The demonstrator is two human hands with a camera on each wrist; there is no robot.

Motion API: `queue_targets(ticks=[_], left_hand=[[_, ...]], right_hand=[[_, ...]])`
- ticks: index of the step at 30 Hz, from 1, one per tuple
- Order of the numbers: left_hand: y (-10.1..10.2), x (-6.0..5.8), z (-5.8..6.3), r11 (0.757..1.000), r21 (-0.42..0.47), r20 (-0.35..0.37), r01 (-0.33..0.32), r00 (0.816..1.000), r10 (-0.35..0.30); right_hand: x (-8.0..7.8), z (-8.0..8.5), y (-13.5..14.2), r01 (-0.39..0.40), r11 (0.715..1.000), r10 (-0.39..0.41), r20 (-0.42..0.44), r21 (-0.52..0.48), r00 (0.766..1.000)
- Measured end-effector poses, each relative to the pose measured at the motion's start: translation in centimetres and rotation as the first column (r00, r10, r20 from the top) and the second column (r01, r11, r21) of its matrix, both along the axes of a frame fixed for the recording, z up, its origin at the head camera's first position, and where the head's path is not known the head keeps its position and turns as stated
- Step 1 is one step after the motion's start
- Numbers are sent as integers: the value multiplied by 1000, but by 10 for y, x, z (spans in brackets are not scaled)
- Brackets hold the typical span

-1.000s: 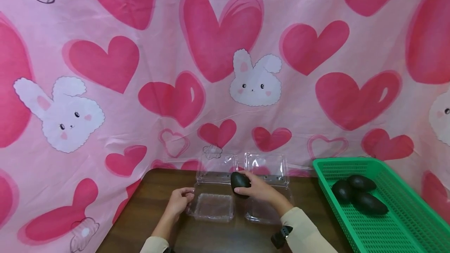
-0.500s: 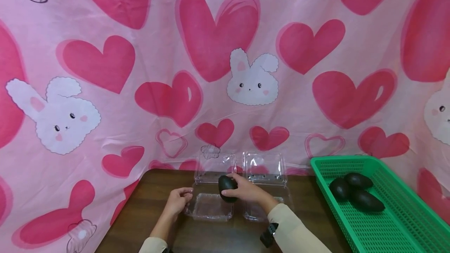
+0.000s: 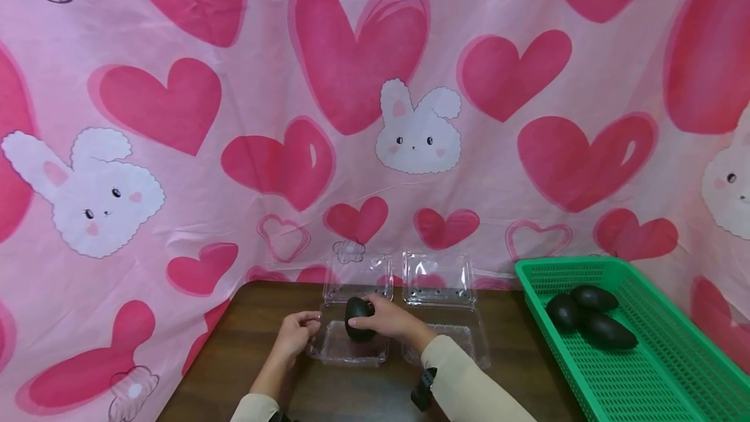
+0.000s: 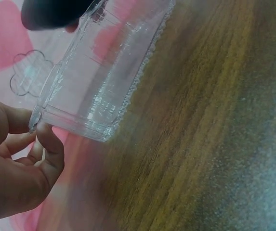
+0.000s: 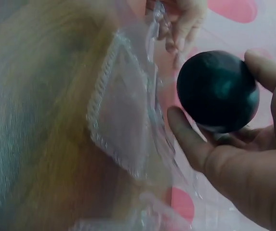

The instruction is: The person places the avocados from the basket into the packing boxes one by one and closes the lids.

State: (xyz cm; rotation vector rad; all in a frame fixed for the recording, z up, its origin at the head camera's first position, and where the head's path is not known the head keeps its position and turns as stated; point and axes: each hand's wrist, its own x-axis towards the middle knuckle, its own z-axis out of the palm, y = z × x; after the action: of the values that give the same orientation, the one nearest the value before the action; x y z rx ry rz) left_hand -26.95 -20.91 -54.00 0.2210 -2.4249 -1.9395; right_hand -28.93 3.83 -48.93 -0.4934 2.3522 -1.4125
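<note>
My right hand [image 3: 391, 319] grips a dark green avocado [image 3: 356, 321] between thumb and fingers. It holds the fruit over the left clear plastic clamshell container [image 3: 346, 351], whose lid stands raised at the back. In the right wrist view the avocado [image 5: 217, 91] shows end-on, apart from the container's base. At the left rim, my left hand [image 3: 295, 336] pinches the container's edge with thumb and finger, seen close up in the left wrist view as the hand [image 4: 24, 161] on a corner. The rest of the base's inside is partly hidden by the avocado and right hand.
A second clear clamshell [image 3: 438, 282], lid up, stands just right of the first, partly behind my right forearm. Farther right is a green plastic basket [image 3: 633, 383] holding several avocados [image 3: 606, 332]. A pink patterned cloth [image 3: 492, 200] hangs behind the wooden table [image 3: 351, 396].
My right hand has carried the avocado leftward, from between the two containers to above the left one. My left hand has kept its place on the rim.
</note>
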Motion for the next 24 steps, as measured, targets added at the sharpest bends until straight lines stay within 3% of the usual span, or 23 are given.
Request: queue_targets(ticks=[7,13,20,24], left_hand=[[0,1,0,1000,0,14,-6,1000,6],[-2,-2,-2,1000,-6,18,0,1000,0],[-3,-3,-1,1000,-20,24,8,1000,-7],[-3,-1,1,1000,-17,29,11,1000,-10]], right_hand=[[3,-6,-18,73,997,-71,84,-23,994],[4,-7,-31,100,992,-87,153,-81,984],[3,-15,-41,141,988,-135,109,-55,985],[2,-20,-44,168,984,-158,136,-66,978]])
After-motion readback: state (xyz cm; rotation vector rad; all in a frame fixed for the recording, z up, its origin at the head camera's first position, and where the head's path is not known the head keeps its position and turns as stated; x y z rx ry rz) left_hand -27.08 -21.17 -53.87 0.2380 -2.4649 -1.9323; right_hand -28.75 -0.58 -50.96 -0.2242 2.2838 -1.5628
